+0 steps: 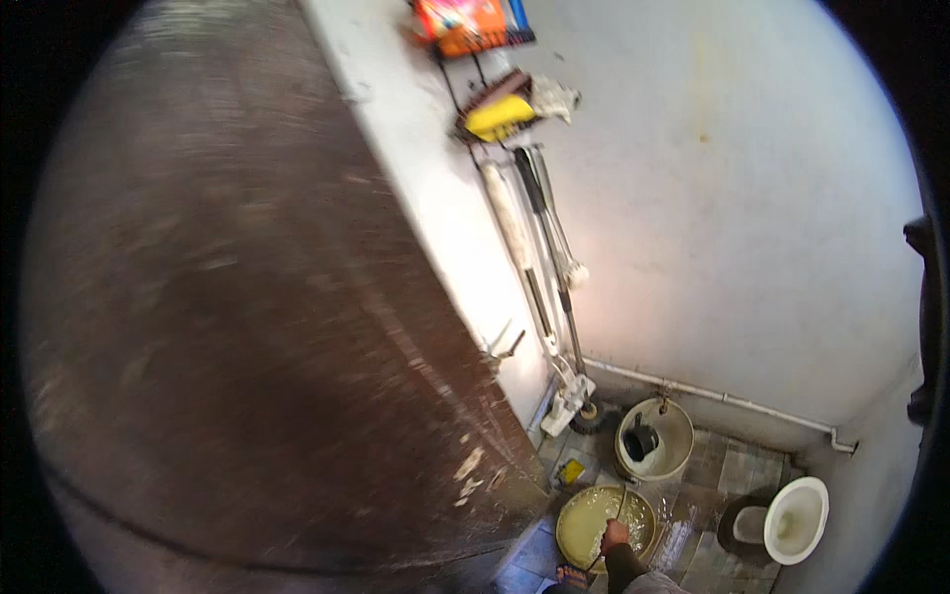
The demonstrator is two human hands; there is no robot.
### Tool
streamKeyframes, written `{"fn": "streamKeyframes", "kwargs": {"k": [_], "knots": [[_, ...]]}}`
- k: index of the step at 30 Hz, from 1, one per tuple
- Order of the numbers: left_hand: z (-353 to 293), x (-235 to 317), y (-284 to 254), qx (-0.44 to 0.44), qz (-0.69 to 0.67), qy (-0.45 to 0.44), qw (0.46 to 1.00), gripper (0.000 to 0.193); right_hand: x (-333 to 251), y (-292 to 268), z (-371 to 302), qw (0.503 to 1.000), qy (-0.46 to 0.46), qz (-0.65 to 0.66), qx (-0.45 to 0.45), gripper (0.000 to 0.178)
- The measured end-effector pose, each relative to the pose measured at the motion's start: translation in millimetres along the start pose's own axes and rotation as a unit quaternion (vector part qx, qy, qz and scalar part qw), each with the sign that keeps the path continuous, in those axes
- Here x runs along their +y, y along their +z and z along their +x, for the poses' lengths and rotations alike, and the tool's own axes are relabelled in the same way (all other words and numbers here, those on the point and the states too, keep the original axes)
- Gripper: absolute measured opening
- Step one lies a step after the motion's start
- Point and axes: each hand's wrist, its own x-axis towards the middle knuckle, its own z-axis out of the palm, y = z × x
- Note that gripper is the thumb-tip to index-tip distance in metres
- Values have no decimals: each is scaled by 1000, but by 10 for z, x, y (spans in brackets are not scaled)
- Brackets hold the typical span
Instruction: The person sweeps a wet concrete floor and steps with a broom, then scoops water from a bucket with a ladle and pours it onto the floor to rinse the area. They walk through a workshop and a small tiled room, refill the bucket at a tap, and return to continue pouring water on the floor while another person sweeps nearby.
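Observation:
My right hand is low in the view, its fingers closed round the thin handle of a pale yellow bucket. The handle arches over the bucket's mouth. Cloudy, rippling water fills much of the bucket. My forearm comes up from the lower edge, with a light sleeve at the bottom. My left hand is out of view.
A large brown door fills the left side. Beyond the bucket stands a whitish bucket with a dark mug inside, under a tap. A white squat toilet is at right. Long-handled cleaning tools hang on the wall.

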Motion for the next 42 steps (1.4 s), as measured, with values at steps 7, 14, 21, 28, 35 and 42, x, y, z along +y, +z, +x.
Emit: {"fn": "streamKeyframes", "kwargs": {"k": [7,14,21,28,35,42], "knots": [[-260,-162,-320,80,-174,142,971,32,-865,501,-1235,982,-40,-111,-148,23],[-615,-1531,-668,21,-242,-41,969,73,-1016,1223,-2652,925,-11,-244,-291,24],[-3694,-4494,-1395,259,-335,-299,855,33,-382,1005,-3593,900,49,-305,-308,27],[-6592,-5460,-2496,526,-305,-509,609,41,95,534,-3770,886,100,-348,-291,29],[-6600,-5129,-3166,441,-305,-490,687,43,739,712,-3923,836,210,-383,-333,32],[-6510,-6193,-4679,421,-320,-411,743,37,2599,1240,-5324,842,167,-388,-335,30]]}}
